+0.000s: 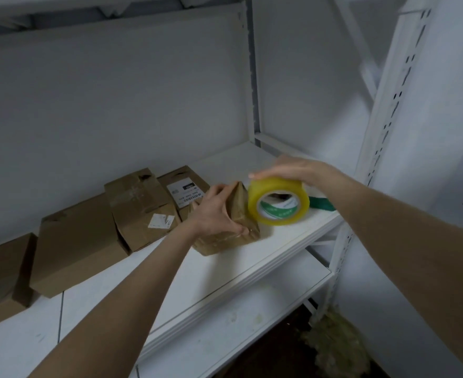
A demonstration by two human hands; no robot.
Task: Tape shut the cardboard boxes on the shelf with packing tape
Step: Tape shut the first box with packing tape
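A small cardboard box (238,214) stands tilted on the white shelf (265,255), glossy with tape on its near side. My left hand (214,211) grips its left side and top. My right hand (290,170) holds a yellowish roll of packing tape (278,200) from above, right beside the box's right edge. The roll's white and green core faces me. Whether a tape strip joins the roll to the box is not visible.
Several more cardboard boxes (140,208) line the shelf to the left, one with a white label (184,192). A green object (320,203) lies behind the roll. White uprights (383,126) stand at right. A lower shelf (238,323) sits below.
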